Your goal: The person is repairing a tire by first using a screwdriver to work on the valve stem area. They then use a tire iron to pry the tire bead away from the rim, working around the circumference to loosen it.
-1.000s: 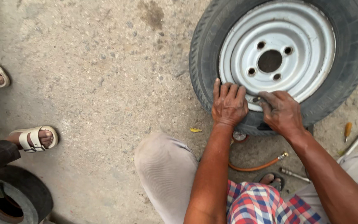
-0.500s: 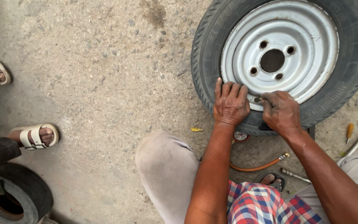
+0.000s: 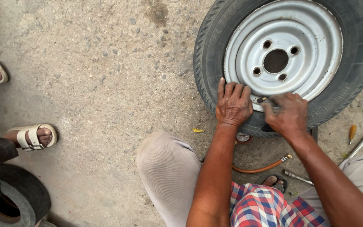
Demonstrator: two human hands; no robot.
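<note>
Looking down, I see a small car wheel point(image 3: 288, 63) lying flat on the rough concrete ground point(image 3: 106, 75) at the upper right. Its black tyre point(image 3: 210, 63) has a worn tread and sidewall, and the steel rim point(image 3: 316, 38) is painted silver-grey, scuffed, with a round centre hole and four bolt holes around it. A small dark valve stem point(image 3: 262, 100) pokes out at the near edge of the rim.

My left hand point(image 3: 233, 105) rests palm down on the tyre's near side, fingers spread and laid flat across the rubber up to the rim edge, gripping nothing. My right hand point(image 3: 286, 114) is curled over just beside it, thumb and fingertips pinched together at the valve stem; I cannot tell whether they hold a small tool or only the stem. Both forearms reach forward from my knees.

Below the tyre lie an orange air hose point(image 3: 259, 169) with a brass end, a round gauge point(image 3: 243, 137), a screwdriver point(image 3: 351, 133) and a metal rod point(image 3: 361, 142). At the left stand another person's sandalled feet point(image 3: 32, 136) and a second tyre point(image 3: 11, 199).
</note>
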